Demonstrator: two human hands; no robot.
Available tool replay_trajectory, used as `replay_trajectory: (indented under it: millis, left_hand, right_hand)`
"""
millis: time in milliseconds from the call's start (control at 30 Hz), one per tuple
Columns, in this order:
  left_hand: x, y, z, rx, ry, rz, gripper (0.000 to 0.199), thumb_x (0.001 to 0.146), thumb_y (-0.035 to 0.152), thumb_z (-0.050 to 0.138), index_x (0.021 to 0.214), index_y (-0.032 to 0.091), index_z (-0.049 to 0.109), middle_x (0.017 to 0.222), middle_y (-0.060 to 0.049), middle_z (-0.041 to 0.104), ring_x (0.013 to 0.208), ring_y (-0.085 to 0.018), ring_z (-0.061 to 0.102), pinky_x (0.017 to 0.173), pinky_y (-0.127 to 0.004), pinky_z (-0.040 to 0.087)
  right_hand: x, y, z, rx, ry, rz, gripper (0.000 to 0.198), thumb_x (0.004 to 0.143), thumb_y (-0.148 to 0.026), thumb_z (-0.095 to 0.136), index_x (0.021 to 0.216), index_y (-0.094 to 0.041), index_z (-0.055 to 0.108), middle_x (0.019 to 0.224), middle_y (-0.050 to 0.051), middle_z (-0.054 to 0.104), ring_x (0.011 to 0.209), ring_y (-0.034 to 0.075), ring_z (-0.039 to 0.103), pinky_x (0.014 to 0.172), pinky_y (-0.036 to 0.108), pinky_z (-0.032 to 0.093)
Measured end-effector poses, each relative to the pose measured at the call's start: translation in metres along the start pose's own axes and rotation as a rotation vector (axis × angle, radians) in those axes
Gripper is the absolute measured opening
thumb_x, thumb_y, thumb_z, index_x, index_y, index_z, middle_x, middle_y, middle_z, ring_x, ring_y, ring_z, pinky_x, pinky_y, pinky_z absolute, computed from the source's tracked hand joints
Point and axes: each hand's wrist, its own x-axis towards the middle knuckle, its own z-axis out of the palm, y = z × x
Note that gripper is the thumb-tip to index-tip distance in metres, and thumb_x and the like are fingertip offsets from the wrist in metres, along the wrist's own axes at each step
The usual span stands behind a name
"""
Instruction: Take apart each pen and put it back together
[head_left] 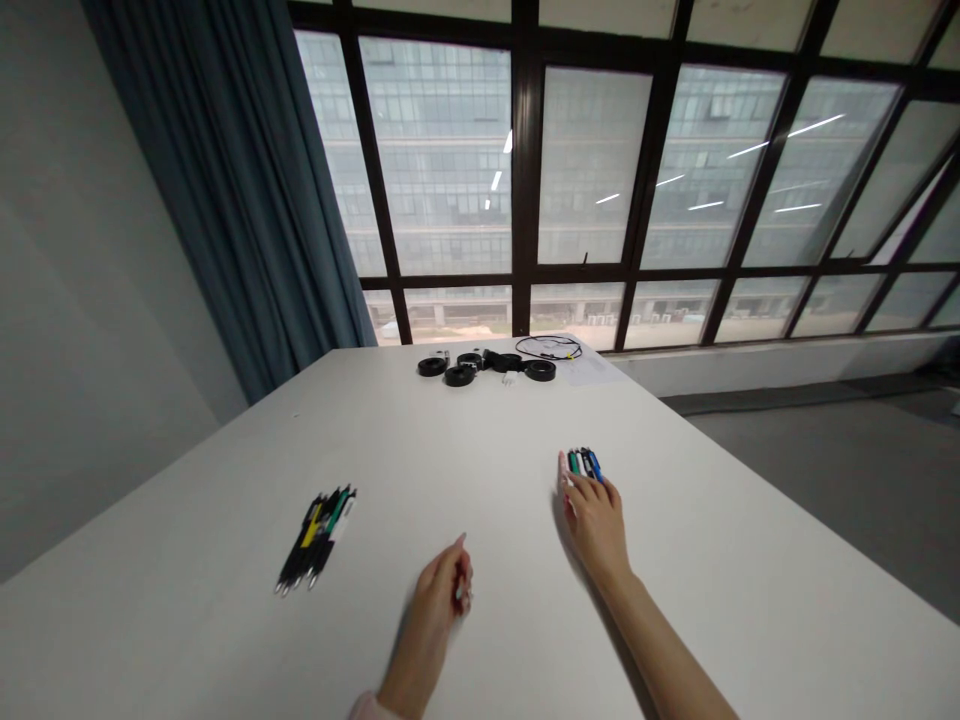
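My right hand (598,525) is over a small group of pens (585,462) on the white table, right of centre. Its fingers close around their near part, and the far ends with green, white, black and blue poke out beyond them. My left hand (441,585) hovers near the middle front, fingers curled in with the thumb pointing forward. Whether anything small sits inside that curl is hidden. To its left lies a second row of pens (316,540), mostly black with yellow, green and white parts, side by side at a slant.
At the far end of the white table (420,450) lie several black coiled rolls (460,375), small white pieces (510,378), a thin black cable loop (549,348) and a paper sheet (592,370). Behind are windows and a blue curtain (247,200).
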Motion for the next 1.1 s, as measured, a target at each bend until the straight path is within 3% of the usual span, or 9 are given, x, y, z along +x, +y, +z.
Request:
replay_trajectory:
  millis: [300,867,1000,1100]
  left_hand:
    - [0.002,0.002,-0.001,0.029,-0.017,-0.019,0.063,0.048,0.078,0.072,0.05,0.022,0.045,0.039,0.008,0.038,0.034,-0.005,0.034,0.035,-0.019,0.028]
    - [0.004,-0.001,-0.001,0.05,-0.001,0.001,0.062,0.052,0.079,0.069,0.05,0.022,0.045,0.041,0.008,0.036,0.036,-0.006,0.034,0.036,-0.019,0.027]
    - [0.003,-0.002,-0.003,0.072,0.002,0.018,0.062,0.054,0.08,0.066,0.051,0.022,0.046,0.043,0.007,0.039,0.037,-0.006,0.034,0.037,-0.02,0.028]
    - [0.0,-0.002,-0.003,0.152,-0.005,0.05,0.063,0.056,0.083,0.061,0.053,0.022,0.047,0.043,0.008,0.038,0.037,-0.006,0.033,0.038,-0.021,0.027]
  right_hand:
    - [-0.002,0.001,0.002,0.081,-0.061,-0.006,0.039,0.086,0.0,0.042,0.104,-0.018,0.072,0.117,0.008,0.074,0.119,0.027,0.06,0.115,0.047,0.022]
    - [-0.001,-0.005,-0.008,0.053,-0.101,0.062,0.026,0.089,-0.009,0.051,0.099,-0.02,0.072,0.115,0.01,0.074,0.116,0.03,0.062,0.114,0.053,0.023]
    - [-0.002,-0.03,-0.017,0.177,-0.148,-0.013,0.025,0.091,-0.01,0.051,0.106,-0.019,0.07,0.119,0.011,0.071,0.112,0.026,0.063,0.105,0.042,0.036]
    - [-0.009,-0.065,-0.026,0.315,-0.33,-0.075,0.021,0.096,-0.014,0.049,0.091,-0.019,0.069,0.094,0.006,0.073,0.085,0.018,0.067,0.076,0.027,0.044]
